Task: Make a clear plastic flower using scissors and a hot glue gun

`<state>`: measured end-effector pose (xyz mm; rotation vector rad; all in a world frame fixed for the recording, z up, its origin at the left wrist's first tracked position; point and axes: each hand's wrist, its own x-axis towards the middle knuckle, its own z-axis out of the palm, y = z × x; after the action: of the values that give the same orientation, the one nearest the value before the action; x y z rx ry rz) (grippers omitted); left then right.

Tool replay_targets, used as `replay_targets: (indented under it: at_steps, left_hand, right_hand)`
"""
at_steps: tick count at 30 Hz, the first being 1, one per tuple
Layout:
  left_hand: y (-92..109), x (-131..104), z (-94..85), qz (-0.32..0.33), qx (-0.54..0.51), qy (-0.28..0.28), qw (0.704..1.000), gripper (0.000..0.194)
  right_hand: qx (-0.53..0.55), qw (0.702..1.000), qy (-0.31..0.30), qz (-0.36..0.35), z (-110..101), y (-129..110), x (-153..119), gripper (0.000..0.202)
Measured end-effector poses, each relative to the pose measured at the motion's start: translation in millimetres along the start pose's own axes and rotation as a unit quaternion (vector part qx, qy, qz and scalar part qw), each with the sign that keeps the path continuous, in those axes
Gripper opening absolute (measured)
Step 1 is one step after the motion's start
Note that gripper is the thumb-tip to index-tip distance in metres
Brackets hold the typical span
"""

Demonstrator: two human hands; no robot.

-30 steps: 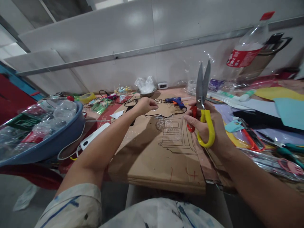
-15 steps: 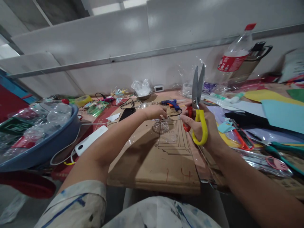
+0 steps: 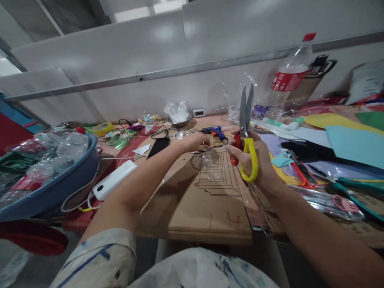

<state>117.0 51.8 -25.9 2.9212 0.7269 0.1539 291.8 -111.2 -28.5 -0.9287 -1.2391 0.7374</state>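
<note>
My right hand (image 3: pixel 255 156) is closed round a pair of scissors (image 3: pixel 246 116) with one red and one yellow handle. Their metal blades point upward and stand slightly apart. Over the middle of the cardboard, my left hand (image 3: pixel 196 143) has its fingers bent down at the upper edge of a clear plastic piece (image 3: pixel 203 161) with ribs like a flower, seemingly pinching it; the fingertips are partly hidden. Beneath lies a cardboard board (image 3: pixel 192 212) with a line drawing and red marks. A blue hot glue gun (image 3: pixel 215 131) rests just beyond my hands.
To the left stands a blue basin (image 3: pixel 81 176) of plastic bottles, beside a white power bank (image 3: pixel 114 180). At right are a large bottle (image 3: pixel 289 80), coloured sheets (image 3: pixel 354 140), a red cutter (image 3: pixel 303 172) and green-handled pliers (image 3: pixel 354 192). A small bowl (image 3: pixel 179 122) holds clear plastic.
The view has shifted slightly, so most things sit a little further left. Both hands keep nearly the same pose, with the scissors still upright in my right hand.
</note>
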Motion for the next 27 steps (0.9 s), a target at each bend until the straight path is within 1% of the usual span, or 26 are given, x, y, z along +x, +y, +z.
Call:
replay_targets:
  at_steps: [3,5,7,9,13,16,18,21,23,24,26,27]
  left_hand:
    - [13,7,0.5,-0.063,0.005,-0.010,0.998,0.021]
    - [23,12,1.5,-0.087,0.017,-0.024,0.996,0.027]
    - [30,15,2.6,-0.101,0.025,-0.029,0.994,0.026]
    - [34,17,3.8,-0.111,0.023,-0.032,0.993,0.022]
    - [34,20,7.9,-0.124,-0.009,-0.028,0.992,0.015]
    - [34,21,10.1,-0.121,-0.038,-0.018,0.992,0.007]
    - [35,21,7.8,-0.124,-0.059,0.001,0.990,0.011]
    - [33,17,-3.8,-0.135,-0.105,0.069,0.983,0.018]
    - [30,10,-15.0,-0.154,-0.175,0.135,0.963,0.016]
    - [29,5,-20.4,-0.170,-0.238,0.162,0.942,0.012]
    - [30,-8,-28.1,-0.197,-0.393,0.209,0.873,0.003]
    - [33,-15,-30.0,-0.209,-0.461,0.213,0.836,0.004]
  right_hand:
    - [-0.012,1.000,0.004,0.007,-1,2,1,0.043]
    - [-0.019,1.000,0.010,0.010,-2,2,1,0.043]
    - [-0.023,1.000,0.014,0.009,-2,1,1,0.042]
    - [-0.022,1.000,0.013,0.008,-3,1,2,0.042]
    - [-0.004,1.000,0.010,0.010,-2,0,3,0.043]
    - [0.005,1.000,0.013,0.018,-1,-1,3,0.044]
    - [0.010,1.000,0.015,0.021,-1,-1,3,0.045]
    - [0.000,1.000,0.019,0.022,-1,-2,2,0.044]
    - [-0.015,0.999,0.023,0.025,-2,-5,2,0.043]
    - [-0.024,0.999,0.023,0.027,-1,-7,2,0.043]
    - [-0.041,0.999,0.022,0.028,-1,-10,1,0.041]
    - [-0.047,0.998,0.022,0.026,0,-12,1,0.041]
